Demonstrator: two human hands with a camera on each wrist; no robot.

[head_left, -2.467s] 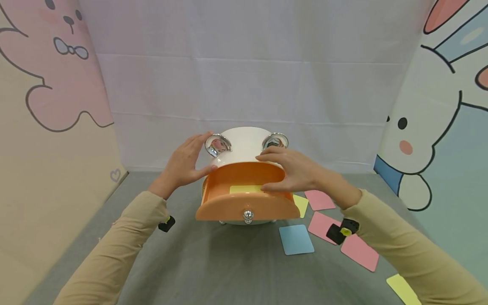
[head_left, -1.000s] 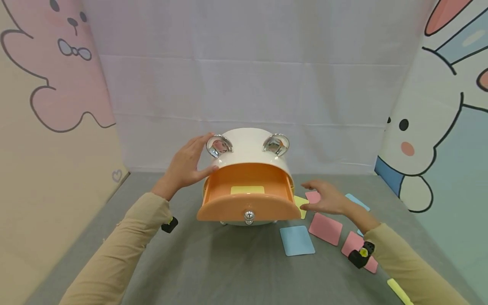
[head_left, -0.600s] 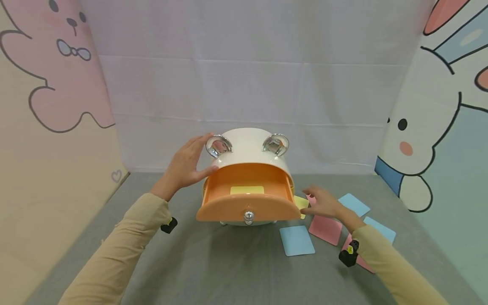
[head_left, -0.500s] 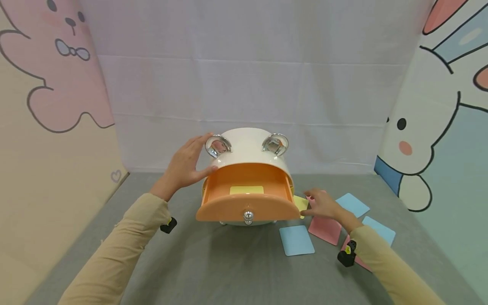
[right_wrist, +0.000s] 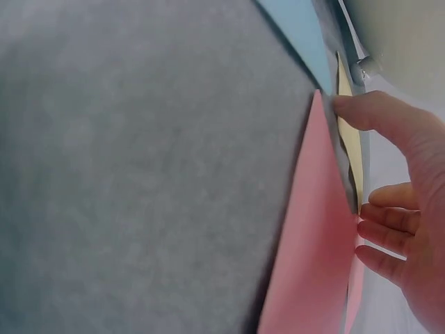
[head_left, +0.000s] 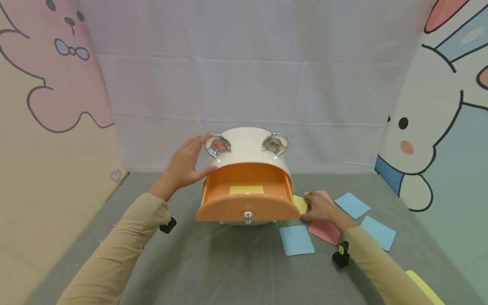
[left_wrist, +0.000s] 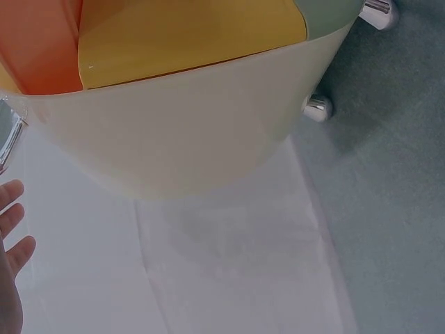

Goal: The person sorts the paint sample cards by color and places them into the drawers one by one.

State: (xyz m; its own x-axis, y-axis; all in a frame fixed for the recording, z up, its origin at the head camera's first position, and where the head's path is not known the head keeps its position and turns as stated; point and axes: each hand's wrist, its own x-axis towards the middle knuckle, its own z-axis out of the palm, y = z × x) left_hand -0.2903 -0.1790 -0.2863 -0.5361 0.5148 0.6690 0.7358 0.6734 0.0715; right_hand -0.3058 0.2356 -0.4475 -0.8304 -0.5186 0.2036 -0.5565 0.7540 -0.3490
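Reaching seems the step in hand: right hand (head_left: 323,210) at yellow card (head_left: 300,203) on gray table (head_left: 173,267), beside pulled-out orange drawer (head_left: 248,206); thumb and fingers parted around it, no grip evident. Left hand (head_left: 184,165) spread, thumb at white case (head_left: 245,146), nothing enclosed. Next move probably calls for pinching the card's edges, leaving pink card (head_left: 324,231) alone.

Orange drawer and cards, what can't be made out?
Head view: yellow card inside, near part hidden by the orange drawer front.
Head view: lower-right yellow card, partly hidden by right sleeve and bottom edge.
Head view: far pink card, partly covered by the right hand.
Right wrist view: whether that hand grips the nearby yellow card, seen nearly edge-on.
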